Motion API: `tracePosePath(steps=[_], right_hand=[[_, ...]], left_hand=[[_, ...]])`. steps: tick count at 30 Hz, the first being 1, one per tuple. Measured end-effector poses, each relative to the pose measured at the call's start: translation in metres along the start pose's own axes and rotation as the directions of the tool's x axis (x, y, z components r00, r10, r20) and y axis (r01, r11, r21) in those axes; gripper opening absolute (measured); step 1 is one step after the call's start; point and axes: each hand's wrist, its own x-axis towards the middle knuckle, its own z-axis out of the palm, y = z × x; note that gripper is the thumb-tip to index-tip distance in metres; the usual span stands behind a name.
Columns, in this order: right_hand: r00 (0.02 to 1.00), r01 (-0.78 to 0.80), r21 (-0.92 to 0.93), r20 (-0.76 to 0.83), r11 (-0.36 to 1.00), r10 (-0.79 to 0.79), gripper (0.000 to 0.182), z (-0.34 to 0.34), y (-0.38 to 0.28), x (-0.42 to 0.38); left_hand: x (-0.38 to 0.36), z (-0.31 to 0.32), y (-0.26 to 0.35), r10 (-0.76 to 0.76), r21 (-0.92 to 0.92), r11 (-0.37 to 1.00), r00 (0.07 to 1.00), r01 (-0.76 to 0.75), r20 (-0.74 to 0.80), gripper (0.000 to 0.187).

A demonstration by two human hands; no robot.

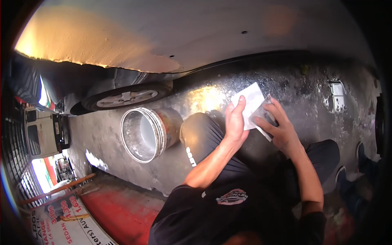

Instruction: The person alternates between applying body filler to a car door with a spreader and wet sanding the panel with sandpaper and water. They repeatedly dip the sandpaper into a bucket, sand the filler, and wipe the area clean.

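Both hands hold a folded white sheet, which looks like sandpaper, in front of my knees. My left hand pinches its left side, thumb lying flat on the white face. On the other side my right hand grips the right part with bent fingers, where a darker grey area shows between them. What lies under the folds is hidden. Above the hands spans a smooth, pale car body panel with two small dark holes. A round bucket with whitish liquid inside is to the left of my knee.
A car wheel is beyond the bucket. The wet concrete floor has a drain-like patch at right. A price sign is at lower left, a parked vehicle at far left. Another person's dark shoes show at right.
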Motion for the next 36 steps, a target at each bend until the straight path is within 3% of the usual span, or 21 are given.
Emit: tracePosePath(steps=[3, 4, 6, 8, 10, 11, 13, 14, 16, 20, 22, 24, 26, 28, 29, 30, 31, 32, 34, 36], right_hand=[[0.994, -0.101, 0.075, -0.034, 0.992, 0.104, 0.063, 0.012, 0.032, -0.011], [0.989, -0.137, 0.075, -0.039, 0.988, 0.141, 0.063, 0.012, 0.042, -0.022], [0.967, -0.078, -0.214, 0.221, 0.974, 0.126, 0.066, 0.015, 0.06, -0.038], [0.967, -0.134, -0.202, 0.187, 0.97, 0.172, 0.067, 0.011, 0.06, -0.035], [0.984, -0.149, -0.013, -0.102, 0.989, 0.147, 0.058, -0.016, 0.045, -0.009], [0.981, -0.158, -0.009, -0.117, 0.987, 0.156, 0.058, -0.022, 0.041, 0.003], [0.99, 0.048, -0.25, -0.116, 0.967, -0.079, 0.053, -0.032, 0.036, 0.018], [0.989, 0.029, -0.254, -0.135, 0.967, -0.065, 0.053, -0.027, 0.03, 0.02], [0.973, 0.071, -0.077, -0.216, 0.995, -0.086, 0.052, -0.009, 0.016, 0.011], [0.99, 0.014, 0.01, -0.139, 1.0, -0.013, 0.053, -0.005, 0.013, -0.026], [0.998, -0.021, -0.006, -0.066, 1.0, 0.021, 0.046, -0.006, 0.021, -0.044], [0.997, -0.071, 0.043, -0.026, 0.997, 0.072, 0.045, -0.01, 0.036, -0.06], [0.992, -0.125, 0.089, 0.002, 0.988, 0.125, 0.044, -0.016, 0.046, -0.064], [0.982, 0.015, 0.36, -0.183, 0.933, 0.054, 0.047, -0.046, 0.039, -0.046], [0.977, 0.122, 0.463, -0.214, 0.878, -0.023, 0.05, -0.055, 0.036, -0.04], [0.973, 0.119, 0.464, -0.231, 0.878, -0.01, 0.05, -0.058, 0.033, -0.041], [0.974, 0.175, 0.368, -0.2, 0.913, -0.106, 0.051, -0.059, 0.028, -0.045], [0.968, 0.235, 0.269, -0.156, 0.934, -0.199, 0.052, -0.06, 0.027, -0.048], [0.967, 0.219, 0.211, -0.175, 0.953, -0.184, 0.055, -0.058, 0.037, -0.056], [0.966, 0.129, 0.236, -0.249, 0.963, -0.068, 0.055, -0.055, 0.048, -0.066]], left_hand=[[-0.004, -0.003, 0.008, 0.105, 0.074, 0.992, 0.99, -0.098, -0.098, 0.027], [-0.004, -0.003, 0.013, 0.091, 0.111, 0.991, 0.99, -0.079, -0.109, 0.033], [-0.01, 0.015, 0.027, 0.207, 0.135, 0.97, 0.978, -0.203, -0.016, 0.032], [-0.01, 0.024, 0.04, 0.362, 0.303, 0.87, 0.921, -0.39, 0.145, 0.034], [-0.002, 0.009, 0.035, 0.405, 0.52, 0.761, 0.91, -0.389, 0.089, 0.03], [-0.002, 0.009, 0.029, 0.397, 0.527, 0.756, 0.912, -0.388, 0.102, 0.03], [-0.014, 0.014, 0.013, 0.407, 0.711, 0.634, 0.913, -0.303, 0.027, 0.04], [-0.018, 0.021, 0.008, 0.393, 0.716, 0.629, 0.918, -0.304, 0.045, 0.04], [-0.026, 0.042, 0.001, 0.401, 0.675, 0.677, 0.916, -0.293, -0.004, 0.042], [-0.019, 0.047, -0.015, 0.497, 0.622, 0.712, 0.859, -0.325, -0.121, 0.041], [-0.017, 0.028, -0.007, 0.482, 0.659, 0.682, 0.873, -0.317, -0.078, 0.04], [-0.015, 0.044, -0.001, 0.631, 0.742, 0.553, 0.772, -0.379, -0.075, 0.04], [-0.008, 0.041, 0.009, 0.619, 0.57, 0.661, 0.784, -0.487, -0.048, 0.044], [-0.003, 0.03, 0.003, 0.503, 0.625, 0.686, 0.864, -0.372, -0.037, 0.041], [-0.005, 0.031, -0.005, 0.367, 0.616, 0.756, 0.922, -0.22, -0.121, 0.041], [-0.009, 0.036, -0.017, 0.221, 0.596, 0.801, 0.954, -0.059, -0.202, 0.042], [-0.013, 0.025, -0.028, -0.167, 0.164, 0.966, 0.965, 0.202, -0.204, 0.046], [-0.018, 0.015, -0.04, -0.238, 0.119, 0.96, 0.964, 0.252, -0.119, 0.05], [-0.024, 0.054, -0.049, -0.189, 0.176, 0.959, 0.965, 0.221, -0.183, 0.053], [-0.024, 0.078, -0.053, -0.141, 0.256, 0.945, 0.96, 0.203, -0.241, 0.054]])
